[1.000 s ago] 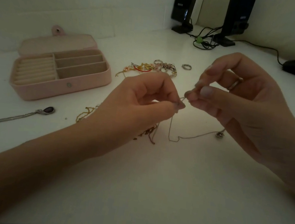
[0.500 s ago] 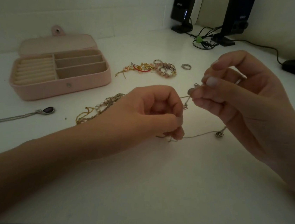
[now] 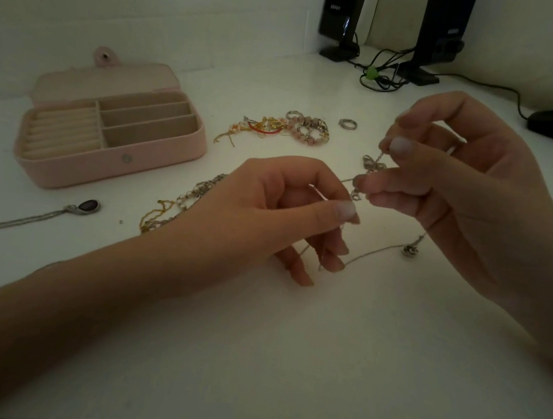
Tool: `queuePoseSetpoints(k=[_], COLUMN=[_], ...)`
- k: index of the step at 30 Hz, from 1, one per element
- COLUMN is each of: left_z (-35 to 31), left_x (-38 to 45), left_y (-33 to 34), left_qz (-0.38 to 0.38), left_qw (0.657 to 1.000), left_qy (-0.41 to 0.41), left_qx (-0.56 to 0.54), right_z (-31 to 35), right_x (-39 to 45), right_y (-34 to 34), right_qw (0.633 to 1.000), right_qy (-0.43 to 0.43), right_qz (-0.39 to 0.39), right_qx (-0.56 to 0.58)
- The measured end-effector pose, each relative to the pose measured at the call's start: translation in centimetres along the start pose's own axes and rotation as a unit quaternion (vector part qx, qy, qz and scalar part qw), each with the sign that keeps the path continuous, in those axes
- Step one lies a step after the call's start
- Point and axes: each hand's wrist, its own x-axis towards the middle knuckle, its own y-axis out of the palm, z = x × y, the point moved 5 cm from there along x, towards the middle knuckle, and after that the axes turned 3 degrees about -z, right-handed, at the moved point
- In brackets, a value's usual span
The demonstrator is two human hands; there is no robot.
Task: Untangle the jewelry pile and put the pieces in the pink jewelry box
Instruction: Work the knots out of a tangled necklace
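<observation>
The right hand (image 3: 459, 195) pinches a thin silver chain with small charms (image 3: 371, 165) between its thumb and fingertips and holds it up off the white surface (image 3: 285, 365). The left hand (image 3: 268, 208) is curled, and its thumb and first finger pinch the same chain just to the left of the right hand. The chain is so thin in the dim light that I cannot be sure where it runs inside the left hand. A loose end hangs down to the surface, with a small round silver bead (image 3: 410, 251) lying near the right hand.

If the two hands pull apart too hard, the knot could get tighter or the thin chain could snap. If a pinch slips, the chain could drop back onto the gold and pearl tangle (image 3: 179, 205) under the left wrist and get mixed up again.

Farther away lie a bunch of pink bead and gold bracelets (image 3: 287, 129) and a lone silver ring (image 3: 348, 123). The open pink jewelry box (image 3: 107, 169) sits far left, well apart from the hands, and its slots look bare. A dark oval pendant on a grey cord (image 3: 87, 205) lies near the box.
</observation>
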Motion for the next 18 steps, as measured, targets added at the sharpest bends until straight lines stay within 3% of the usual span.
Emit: queuePoseSetpoints(k=[11, 18], left_z=[-0.8, -0.7], left_x=[-0.2, -0.1], left_y=[-0.9, -1.0], left_qz=[-0.101, -0.105], left_qw=[0.979, 0.982], left_qy=[0.099, 0.052], left_qx=[0.146, 0.150], right_z=[0.4, 0.5], right_x=[-0.2, -0.4], right_y=[0.0, 0.1], right_qw=[0.994, 0.987], right_qy=[-0.053, -0.079], right_qz=[-0.011, -0.008], right_qx=[-0.095, -0.139])
